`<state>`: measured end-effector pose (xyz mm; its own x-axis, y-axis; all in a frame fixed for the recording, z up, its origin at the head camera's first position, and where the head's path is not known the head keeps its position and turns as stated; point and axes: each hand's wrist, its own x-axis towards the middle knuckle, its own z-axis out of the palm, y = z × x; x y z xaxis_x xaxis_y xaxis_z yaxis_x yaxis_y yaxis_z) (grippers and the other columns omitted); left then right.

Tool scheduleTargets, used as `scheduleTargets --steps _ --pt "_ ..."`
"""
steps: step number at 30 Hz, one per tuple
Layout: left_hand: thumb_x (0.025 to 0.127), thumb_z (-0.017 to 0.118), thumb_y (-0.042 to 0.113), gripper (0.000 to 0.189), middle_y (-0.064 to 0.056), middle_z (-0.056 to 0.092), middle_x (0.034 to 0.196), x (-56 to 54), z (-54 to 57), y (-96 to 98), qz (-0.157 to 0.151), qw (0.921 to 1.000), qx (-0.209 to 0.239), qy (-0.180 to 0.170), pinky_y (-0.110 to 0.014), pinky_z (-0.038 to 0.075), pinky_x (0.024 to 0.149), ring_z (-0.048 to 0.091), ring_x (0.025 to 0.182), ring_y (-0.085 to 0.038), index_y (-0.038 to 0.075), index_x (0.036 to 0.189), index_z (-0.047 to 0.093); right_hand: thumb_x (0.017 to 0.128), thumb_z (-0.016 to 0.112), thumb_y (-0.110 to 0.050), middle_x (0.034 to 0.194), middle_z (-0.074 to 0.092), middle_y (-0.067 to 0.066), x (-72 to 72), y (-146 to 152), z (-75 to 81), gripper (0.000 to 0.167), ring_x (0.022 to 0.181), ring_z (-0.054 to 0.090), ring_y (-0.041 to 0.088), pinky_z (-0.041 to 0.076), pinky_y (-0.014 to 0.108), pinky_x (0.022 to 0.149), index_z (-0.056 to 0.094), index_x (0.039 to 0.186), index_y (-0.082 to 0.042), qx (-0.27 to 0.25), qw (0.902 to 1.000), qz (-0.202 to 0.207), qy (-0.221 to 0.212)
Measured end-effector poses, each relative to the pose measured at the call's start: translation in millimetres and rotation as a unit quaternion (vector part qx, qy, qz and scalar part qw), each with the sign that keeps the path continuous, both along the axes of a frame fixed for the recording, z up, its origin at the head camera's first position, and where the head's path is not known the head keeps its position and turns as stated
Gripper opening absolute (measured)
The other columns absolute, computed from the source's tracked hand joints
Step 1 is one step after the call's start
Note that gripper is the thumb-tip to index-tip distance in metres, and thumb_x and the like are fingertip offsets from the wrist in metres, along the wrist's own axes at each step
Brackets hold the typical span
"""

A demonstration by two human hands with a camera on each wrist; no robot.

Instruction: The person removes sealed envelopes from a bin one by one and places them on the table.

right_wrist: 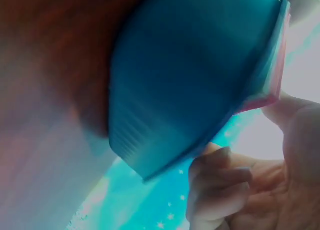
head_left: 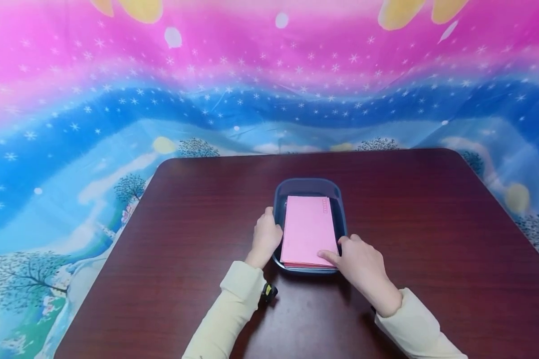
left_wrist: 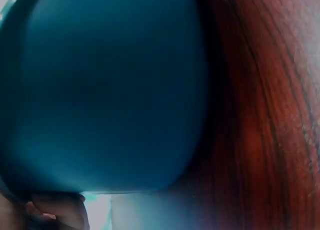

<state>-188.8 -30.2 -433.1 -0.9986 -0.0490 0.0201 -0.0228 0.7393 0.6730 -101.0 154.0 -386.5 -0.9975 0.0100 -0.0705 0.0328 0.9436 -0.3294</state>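
Observation:
A stack of pink envelopes (head_left: 307, 229) lies in a dark blue plastic container (head_left: 308, 185) with rounded corners, its near end close to the rim. My left hand (head_left: 266, 235) holds the container's left side. At the right side, my right hand (head_left: 363, 264) has its thumb on the envelopes' near right corner, with the other fingers curled by the outer rim. The right wrist view shows this thumb (right_wrist: 287, 109) against the stack's edge and bent fingers (right_wrist: 220, 190) under the rim. In the left wrist view the container's wall (left_wrist: 110, 99) covers most of the picture.
The dark reddish-brown table (head_left: 197, 209) has rounded far corners. A pink and blue patterned cloth (head_left: 251, 75) hangs behind it and down its sides. A small black and yellow object (head_left: 269, 292) shows at the left cuff.

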Motion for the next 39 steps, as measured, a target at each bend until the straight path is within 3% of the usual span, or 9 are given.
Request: scheduleTargets --steps 5,13,20,24,28,31,32,34,39 --pt "0.088 0.054 0.000 0.045 -0.022 0.066 0.112 2.6 1.2 -0.3 0.003 0.9998 -0.015 -0.008 -0.049 0.054 0.080 0.066 0.100 -0.037 -0.002 0.133 0.046 0.080 0.071 -0.045 0.078 0.056 0.011 2.5 -1 -2.6 0.048 0.060 0.052 0.021 0.042 0.035 0.051 0.065 0.091 0.001 -0.022 0.9997 -0.007 -0.007" --pt "0.088 0.056 0.001 0.048 -0.022 0.065 0.114 3.4 2.1 1.4 0.007 0.9998 -0.011 -0.015 -0.049 0.054 0.081 0.066 0.100 -0.036 -0.002 0.135 0.045 0.084 0.071 -0.028 0.070 0.056 0.007 2.4 8 -0.1 0.037 0.061 0.048 0.018 0.039 0.030 0.056 0.057 0.099 0.003 -0.090 0.9956 -0.023 0.000" --pt "0.085 0.058 0.001 0.045 -0.020 0.067 0.103 4.3 2.1 -2.2 0.012 0.9998 -0.011 -0.008 -0.049 0.054 0.073 0.067 0.090 -0.036 0.000 0.129 0.047 0.088 0.065 -0.017 0.076 0.068 0.014 -4.6 22 5.9 0.028 0.058 0.056 0.014 0.042 0.028 0.058 0.062 0.104 0.005 -0.175 0.9826 -0.033 0.052" --pt "0.084 0.058 0.001 0.047 -0.021 0.067 0.102 2.8 2.1 -3.8 0.013 0.9998 -0.016 -0.005 -0.048 0.054 0.070 0.068 0.088 -0.036 0.000 0.129 0.047 0.093 0.062 -0.020 0.080 0.073 0.011 -22.2 43 10.0 0.035 0.052 0.062 0.004 0.049 0.022 0.057 0.060 0.114 0.007 -0.294 0.9488 -0.097 0.062" --pt "0.085 0.057 0.002 0.049 -0.021 0.067 0.105 1.3 2.6 -4.9 0.022 0.9993 -0.021 -0.020 -0.047 0.054 0.072 0.068 0.090 -0.036 0.002 0.133 0.046 0.094 0.059 -0.018 0.064 0.064 -0.017 -51.4 69 8.3 0.040 0.048 0.060 -0.004 0.051 0.015 0.054 0.053 0.122 0.011 -0.415 0.8849 -0.188 0.097" --pt "0.086 0.057 0.003 0.050 -0.021 0.067 0.109 0.5 2.2 -4.9 0.025 0.9989 -0.022 -0.032 -0.048 0.054 0.074 0.068 0.092 -0.036 0.003 0.135 0.044 0.094 0.057 -0.017 0.057 0.053 -0.030 -75.1 88 2.3 0.043 0.047 0.059 -0.006 0.050 0.013 0.054 0.051 0.125 0.012 -0.434 0.8661 -0.222 0.109" --pt "0.086 0.057 0.003 0.050 -0.021 0.067 0.109 0.3 2.0 -4.9 0.025 0.9989 -0.021 -0.033 -0.048 0.054 0.074 0.068 0.092 -0.037 0.003 0.135 0.045 0.094 0.057 -0.018 0.057 0.053 -0.030 -82.3 93 -0.6 0.044 0.048 0.059 -0.007 0.050 0.012 0.055 0.050 0.126 0.011 -0.428 0.8686 -0.227 0.105" --pt "0.086 0.057 0.002 0.048 -0.021 0.067 0.109 0.3 2.1 -4.9 0.029 0.9990 -0.014 -0.032 -0.049 0.054 0.075 0.068 0.093 -0.037 0.003 0.133 0.046 0.094 0.056 -0.022 0.061 0.057 -0.023 -93.7 101 -6.7 0.047 0.047 0.059 -0.009 0.048 0.011 0.055 0.051 0.128 0.010 -0.389 0.8872 -0.232 0.086" --pt "0.086 0.057 0.002 0.045 -0.021 0.068 0.109 1.5 1.7 -4.3 0.042 0.9986 0.008 -0.030 -0.049 0.054 0.077 0.067 0.095 -0.036 0.005 0.130 0.049 0.095 0.054 -0.025 0.088 0.069 0.010 -111.8 107 -23.8 0.047 0.045 0.055 -0.012 0.043 0.012 0.058 0.053 0.126 0.010 -0.305 0.9240 -0.229 0.034"
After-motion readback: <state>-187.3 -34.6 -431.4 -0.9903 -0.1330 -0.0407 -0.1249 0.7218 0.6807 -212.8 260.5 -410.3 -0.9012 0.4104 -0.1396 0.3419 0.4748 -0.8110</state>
